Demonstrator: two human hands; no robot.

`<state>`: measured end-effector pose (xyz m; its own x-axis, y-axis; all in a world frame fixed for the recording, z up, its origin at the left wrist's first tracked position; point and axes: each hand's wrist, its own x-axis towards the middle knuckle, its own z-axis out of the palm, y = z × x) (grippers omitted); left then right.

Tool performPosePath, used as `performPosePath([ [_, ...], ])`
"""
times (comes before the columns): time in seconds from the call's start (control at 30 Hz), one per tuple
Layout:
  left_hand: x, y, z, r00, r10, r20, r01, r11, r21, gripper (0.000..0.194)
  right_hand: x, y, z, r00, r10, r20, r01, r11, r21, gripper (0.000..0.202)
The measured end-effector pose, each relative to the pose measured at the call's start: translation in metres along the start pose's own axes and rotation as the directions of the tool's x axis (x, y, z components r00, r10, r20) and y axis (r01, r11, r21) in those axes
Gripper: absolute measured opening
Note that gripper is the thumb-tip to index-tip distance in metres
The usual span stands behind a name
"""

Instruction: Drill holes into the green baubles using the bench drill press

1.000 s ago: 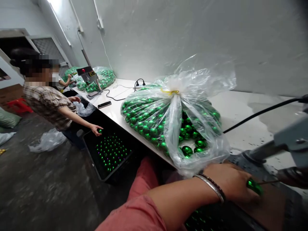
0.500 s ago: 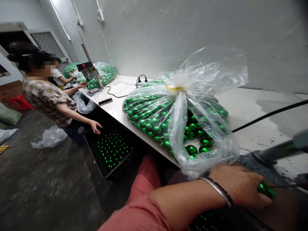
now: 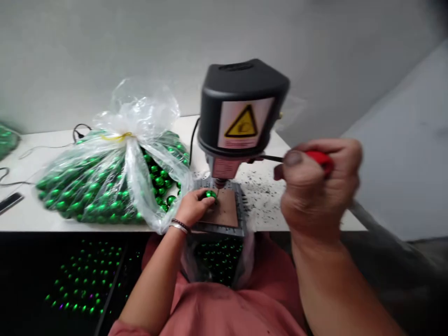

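Note:
Between the fingers of my left hand (image 3: 192,206) is a shiny green ball ornament (image 3: 210,195), held just above the brown board (image 3: 226,212) on the base of a bench drill press (image 3: 245,100). The thin bit (image 3: 218,192) comes down right beside the ball; whether it touches cannot be made out. My right hand (image 3: 317,191) is wrapped round the red knob (image 3: 320,161) of the drill press's lever, at the right of the black motor housing. Left of the press lies a clear plastic bag (image 3: 131,161) full of green ball ornaments, tied with yellow string and torn at the front.
Dark shavings (image 3: 262,198) litter the white table (image 3: 290,226) right of the press. Below the table edge, more green balls (image 3: 222,254) sit in a plastic-lined container by my lap. A dark tray (image 3: 121,275) of balls is at lower left, and a phone (image 3: 11,201) lies far left.
My view has swung right, from a co-worker and the bag to the drill press. My left hand, with a green ball, is now at the bit. My right hand has come into view on the lever.

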<state>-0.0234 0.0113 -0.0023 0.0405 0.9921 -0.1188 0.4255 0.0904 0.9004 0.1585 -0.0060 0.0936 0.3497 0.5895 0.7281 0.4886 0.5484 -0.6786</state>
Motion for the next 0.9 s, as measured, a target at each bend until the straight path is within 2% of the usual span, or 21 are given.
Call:
performPosePath([
  [0.13, -0.002, 0.007, 0.001, 0.995, -0.095, -0.014, 0.094, 0.994, -0.056, 0.034, 0.001, -0.011, 0.005, 1.000, -0.015, 0.009, 0.015, 1.000, 0.012, 0.022],
  [0.33, -0.003, 0.008, -0.001, 0.994, -0.113, 0.011, 0.112, 0.992, 0.052, 0.040, 0.002, -0.011, 0.002, 0.996, -0.088, -0.014, 0.088, 0.995, 0.037, 0.019],
  [0.57, -0.002, 0.002, 0.003, 1.000, 0.004, 0.008, -0.005, 0.976, 0.217, 0.042, 0.002, -0.010, 0.002, 0.997, -0.076, 0.000, 0.076, 0.995, 0.066, 0.019],
  [0.73, -0.002, 0.006, 0.012, 0.993, 0.118, -0.023, -0.098, 0.903, 0.418, 0.044, 0.001, -0.012, 0.001, 0.997, -0.080, 0.002, 0.080, 0.996, 0.047, 0.016],
  [0.9, 0.000, 0.004, 0.013, 0.997, 0.081, -0.004, -0.070, 0.882, 0.467, 0.046, 0.007, -0.020, -0.004, 0.998, -0.058, 0.036, 0.060, 0.997, -0.043, 0.012],
])
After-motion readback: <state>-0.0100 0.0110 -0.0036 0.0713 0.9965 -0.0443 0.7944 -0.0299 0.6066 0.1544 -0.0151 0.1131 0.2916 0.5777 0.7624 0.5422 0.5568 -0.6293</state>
